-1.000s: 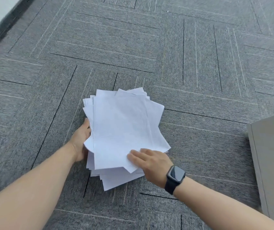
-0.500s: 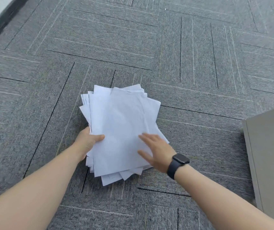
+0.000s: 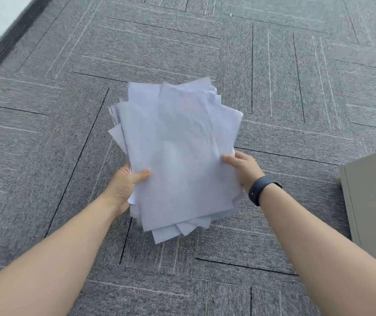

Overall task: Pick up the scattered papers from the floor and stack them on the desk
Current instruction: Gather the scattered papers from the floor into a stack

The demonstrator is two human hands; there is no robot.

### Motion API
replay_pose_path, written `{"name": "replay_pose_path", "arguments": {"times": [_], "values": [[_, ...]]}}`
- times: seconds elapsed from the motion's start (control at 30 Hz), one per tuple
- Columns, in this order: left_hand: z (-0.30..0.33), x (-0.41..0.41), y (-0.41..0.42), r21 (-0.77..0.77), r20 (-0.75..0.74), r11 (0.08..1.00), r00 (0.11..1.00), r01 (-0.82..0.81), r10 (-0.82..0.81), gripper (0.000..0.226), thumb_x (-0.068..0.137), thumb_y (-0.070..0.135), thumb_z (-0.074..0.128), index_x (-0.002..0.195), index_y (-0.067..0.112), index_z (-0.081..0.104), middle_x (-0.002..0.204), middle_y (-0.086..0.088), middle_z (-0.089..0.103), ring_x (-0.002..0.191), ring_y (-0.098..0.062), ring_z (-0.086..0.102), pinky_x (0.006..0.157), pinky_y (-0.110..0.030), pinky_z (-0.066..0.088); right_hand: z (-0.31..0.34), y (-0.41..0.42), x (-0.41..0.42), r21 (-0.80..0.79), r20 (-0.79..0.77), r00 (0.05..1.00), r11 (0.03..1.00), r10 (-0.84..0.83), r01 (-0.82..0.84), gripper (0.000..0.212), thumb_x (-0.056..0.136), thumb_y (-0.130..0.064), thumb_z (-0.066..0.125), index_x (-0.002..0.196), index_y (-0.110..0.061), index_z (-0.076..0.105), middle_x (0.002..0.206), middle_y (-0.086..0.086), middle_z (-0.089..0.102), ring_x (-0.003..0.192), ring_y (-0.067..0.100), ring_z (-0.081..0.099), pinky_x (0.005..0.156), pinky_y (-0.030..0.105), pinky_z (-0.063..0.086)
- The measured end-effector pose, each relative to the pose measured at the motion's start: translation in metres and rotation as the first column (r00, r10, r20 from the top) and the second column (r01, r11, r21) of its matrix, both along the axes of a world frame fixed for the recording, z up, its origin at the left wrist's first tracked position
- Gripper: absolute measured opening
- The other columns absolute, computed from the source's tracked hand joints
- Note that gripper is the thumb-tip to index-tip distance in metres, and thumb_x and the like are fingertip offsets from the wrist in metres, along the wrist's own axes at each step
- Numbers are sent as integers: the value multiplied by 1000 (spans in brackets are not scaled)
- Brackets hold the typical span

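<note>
A loose stack of white papers is held above the grey carpet, its sheets fanned unevenly at the corners. My left hand grips the stack's left edge, thumb on top and fingers hidden underneath. My right hand, with a dark watch on the wrist, grips the right edge, thumb on top of the sheets. The underside of the stack is hidden.
Grey carpet tiles cover the floor all around. A beige cabinet or desk side stands at the right edge. A white wall with a dark baseboard runs along the upper left corner.
My right hand slid from the top of the papers to the right edge and gripped it. The stack rose off the carpet, held on both sides.
</note>
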State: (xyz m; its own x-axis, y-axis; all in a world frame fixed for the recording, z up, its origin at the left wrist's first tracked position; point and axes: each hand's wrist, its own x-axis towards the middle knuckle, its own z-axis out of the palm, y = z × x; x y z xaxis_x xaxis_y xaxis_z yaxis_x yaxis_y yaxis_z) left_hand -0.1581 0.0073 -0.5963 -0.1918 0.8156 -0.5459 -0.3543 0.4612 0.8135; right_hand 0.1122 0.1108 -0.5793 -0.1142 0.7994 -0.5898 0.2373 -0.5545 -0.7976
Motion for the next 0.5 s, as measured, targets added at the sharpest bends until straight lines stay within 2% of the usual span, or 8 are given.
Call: {"name": "replay_pose_path", "arguments": {"times": [0.07, 0.13, 0.23, 0.33, 0.43, 0.5], "values": [[0, 5, 1, -12, 4, 1000, 1000, -6, 6, 22, 91, 1, 56, 109, 14, 60, 90, -2, 76, 80, -20, 72, 66, -32, 61, -1, -3, -4, -19, -62, 998, 1000, 0, -1, 17, 79, -17, 65, 94, -11, 68, 86, 10, 73, 77, 26, 68, 82, 45, 54], [-1, 11, 1, -39, -14, 999, 1000, 15, -15, 22, 92, 6, 58, 112, 15, 58, 100, -6, 73, 85, -23, 70, 70, -33, 61, -5, -7, -7, -10, -31, 999, 1000, 22, -22, 10, 91, -7, 57, 97, -8, 64, 80, 7, 72, 70, 22, 67, 78, 42, 55], [-5, 14, -3, -113, -52, 992, 997, 57, -63, 26, 90, 9, 63, 115, 16, 58, 105, -6, 70, 83, -19, 68, 65, -30, 58, -15, -16, -8, 19, 97, 993, 997, 71, -73, 15, 90, -2, 56, 94, -12, 66, 94, 13, 71, 81, 27, 67, 85, 47, 55], [-12, 10, -9, -240, -108, 963, 983, 122, -151, 40, 81, 18, 72, 118, 11, 59, 112, -9, 69, 92, -21, 65, 82, -34, 51, -18, -25, -5, -45, 159, 985, 997, 62, -55, 17, 85, -1, 62, 83, -16, 70, 93, 12, 73, 76, 26, 69, 82, 45, 57], [-14, 8, -16, -368, -79, 916, 977, 158, -200, 58, 63, 34, 80, 114, 12, 66, 115, -7, 70, 108, -26, 62, 104, -45, 41, -20, -29, 1, -187, 219, 963, 975, 158, -118, 6, 84, -11, 65, 81, -12, 70, 91, 13, 74, 82, 30, 71, 80, 43, 58], [-18, 7, -18, -407, -73, 897, 973, 171, -219, 65, 56, 39, 81, 113, 12, 68, 116, -6, 70, 113, -28, 60, 108, -48, 38, -16, -33, 0, -295, 205, 960, 947, 192, -127, 8, 86, -16, 64, 85, -9, 67, 87, 10, 73, 77, 26, 70, 69, 33, 58]]}}
